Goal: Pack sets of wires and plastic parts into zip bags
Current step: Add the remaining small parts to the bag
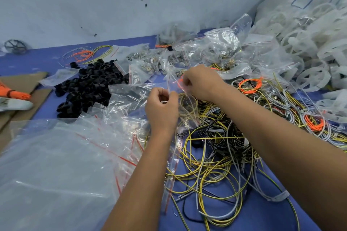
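A pale grey-white wall (93, 2) rose behind the work area, marked with scattered dark smudges and chips. It met a blue surface (47, 56) along a slanting line, and the light was even and soft.

Packing workshop: heaped wires (221, 155), zip bags (120, 148).

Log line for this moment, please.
step: bagging wires | left hand: pinches zip bag | right hand: pinches bag's other side | contents: yellow wire coil | seal: cannot tell
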{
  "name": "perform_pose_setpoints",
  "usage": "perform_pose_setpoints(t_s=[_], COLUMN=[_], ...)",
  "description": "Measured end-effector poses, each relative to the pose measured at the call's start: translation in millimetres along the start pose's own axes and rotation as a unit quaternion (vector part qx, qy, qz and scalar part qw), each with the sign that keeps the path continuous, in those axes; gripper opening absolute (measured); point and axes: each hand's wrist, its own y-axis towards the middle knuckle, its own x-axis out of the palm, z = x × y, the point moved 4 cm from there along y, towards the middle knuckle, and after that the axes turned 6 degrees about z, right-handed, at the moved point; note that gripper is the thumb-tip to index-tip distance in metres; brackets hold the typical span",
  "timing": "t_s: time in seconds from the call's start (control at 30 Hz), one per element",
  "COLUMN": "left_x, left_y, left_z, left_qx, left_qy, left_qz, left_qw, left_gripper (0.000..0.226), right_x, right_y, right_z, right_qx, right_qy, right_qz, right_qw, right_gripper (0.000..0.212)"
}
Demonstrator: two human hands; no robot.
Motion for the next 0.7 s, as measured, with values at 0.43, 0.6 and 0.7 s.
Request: perform_pose_setpoints(t_s=[0.43, 0.6, 0.7], left_x=[5, 6, 5], left_y=[-9, -10, -8], left_z=[13, 12, 11], left_qx=[0.054, 0.056, 0.053], left_qy=[0.027, 0.024, 0.025], left_qz=[-0.032, -0.039, -0.027], left_qw=[0.998, 0.997, 0.998], left_gripper=[0.017, 0.019, 0.018], right_x=[-36, -50, -52], right_y=[-100, -105, -106], right_z=[29, 29, 32], right_qx=[0.099, 0.071, 0.083], right_qy=[0.606, 0.699, 0.730], right_qz=[0.284, 0.301, 0.298], right_qw=[0.736, 0.645, 0.609], right_gripper=[0.012, 0.017, 0.014])
